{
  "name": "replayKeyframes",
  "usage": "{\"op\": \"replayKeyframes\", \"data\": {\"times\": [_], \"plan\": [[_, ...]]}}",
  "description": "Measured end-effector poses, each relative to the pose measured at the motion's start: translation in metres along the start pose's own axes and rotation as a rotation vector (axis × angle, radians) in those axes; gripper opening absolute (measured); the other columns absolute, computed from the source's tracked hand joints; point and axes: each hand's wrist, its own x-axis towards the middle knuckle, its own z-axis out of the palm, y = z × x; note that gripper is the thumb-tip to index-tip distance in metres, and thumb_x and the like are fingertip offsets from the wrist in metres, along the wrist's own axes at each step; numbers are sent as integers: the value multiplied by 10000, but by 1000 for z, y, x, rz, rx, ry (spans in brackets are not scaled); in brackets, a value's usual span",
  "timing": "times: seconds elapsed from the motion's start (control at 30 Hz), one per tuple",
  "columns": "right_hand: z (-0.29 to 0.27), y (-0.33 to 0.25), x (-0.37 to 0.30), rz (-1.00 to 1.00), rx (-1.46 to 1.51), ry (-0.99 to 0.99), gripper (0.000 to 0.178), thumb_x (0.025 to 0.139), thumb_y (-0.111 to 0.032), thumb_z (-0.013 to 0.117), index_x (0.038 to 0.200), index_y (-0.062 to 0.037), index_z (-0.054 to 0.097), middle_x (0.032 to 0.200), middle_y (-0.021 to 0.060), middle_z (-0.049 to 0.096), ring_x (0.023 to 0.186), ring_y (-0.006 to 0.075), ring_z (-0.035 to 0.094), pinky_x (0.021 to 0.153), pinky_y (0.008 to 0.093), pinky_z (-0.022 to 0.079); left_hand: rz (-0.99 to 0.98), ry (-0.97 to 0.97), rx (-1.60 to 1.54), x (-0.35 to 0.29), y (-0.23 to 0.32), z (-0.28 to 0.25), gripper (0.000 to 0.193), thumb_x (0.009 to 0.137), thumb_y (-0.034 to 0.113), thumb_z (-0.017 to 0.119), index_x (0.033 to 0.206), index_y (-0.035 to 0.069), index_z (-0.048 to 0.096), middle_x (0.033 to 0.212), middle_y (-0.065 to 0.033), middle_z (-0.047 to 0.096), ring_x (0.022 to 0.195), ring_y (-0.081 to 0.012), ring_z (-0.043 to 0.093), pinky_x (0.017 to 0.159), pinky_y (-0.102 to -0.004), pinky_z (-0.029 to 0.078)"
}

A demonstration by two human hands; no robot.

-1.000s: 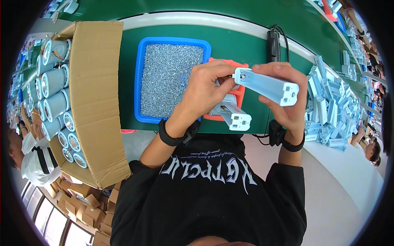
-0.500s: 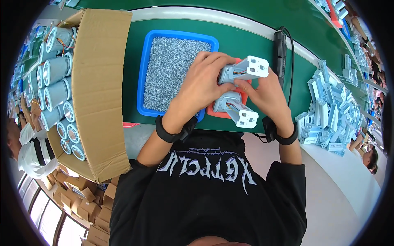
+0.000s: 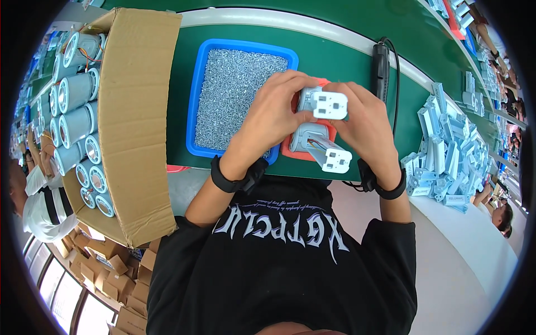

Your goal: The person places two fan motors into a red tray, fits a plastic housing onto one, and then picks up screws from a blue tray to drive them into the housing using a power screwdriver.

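Note:
My left hand (image 3: 273,105) is closed round the left side of a light blue housing, whose bracket with a white end plate (image 3: 330,105) stands up toward me. From the other side, my right hand (image 3: 363,117) grips that same bracket, thumb and fingers along its edge. Its lower end sits in a red holder (image 3: 295,153) and is mostly hidden by my fingers. Nearer to me in the holder, a second housing (image 3: 304,136) carries a tilted bracket (image 3: 336,161), with coloured wires showing inside it.
Left of my hands lies a blue tray (image 3: 191,123) full of small screws. A cardboard box (image 3: 139,128) of cylindrical housings (image 3: 76,121) stands further left. A black electric screwdriver (image 3: 381,72) with its cable lies at the back right. Loose brackets (image 3: 444,151) are heaped at the right.
The upper bracket has swung left and more upright, its white plate now facing up. My right hand has moved up and round it. My left hand has barely shifted.

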Motion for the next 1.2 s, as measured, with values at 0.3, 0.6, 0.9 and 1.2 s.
{"op": "replayKeyframes", "data": {"times": [0.3, 0.6, 0.9, 1.2], "plan": [[6, 1, -3, -34, -56, 52, 297, 653, -30, 668, 931, -55, 564, 822, 109, 580, 779, 304, 572, 657, 376, 476, 40, 84, -29, -1, -12, 7, 460, 570, 49, 760, 1009, 37, 625, 1001, -110, 601, 939, -306, 554, 839, -365, 452], [14, 11, -5, -38, 107, 42, 313, 658, -23, 666, 939, -56, 534, 869, 106, 583, 820, 307, 569, 696, 374, 472, -58, 26, -47, 0, -4, 6, 473, 572, 6, 780, 1018, 30, 623, 1024, -105, 610, 990, -245, 581, 858, -347, 459], [-13, 66, -26, 209, -108, 269, 486, 745, -197, 706, 1140, -33, 476, 871, 163, 580, 789, 312, 600, 658, 357, 485, -90, 128, 70, -14, 14, -7, 394, 646, 40, 732, 1019, 51, 604, 965, -100, 587, 948, -278, 566, 808, -358, 461], [-13, 136, -34, 609, 787, 291, 540, 737, -168, 645, 1204, -8, 426, 865, 111, 570, 661, 227, 590, 637, 319, 505, -247, -264, 524, -51, 4, -40, 223, 720, 70, 665, 938, 85, 624, 809, -114, 532, 800, -310, 555, 656, -391, 446]]}}
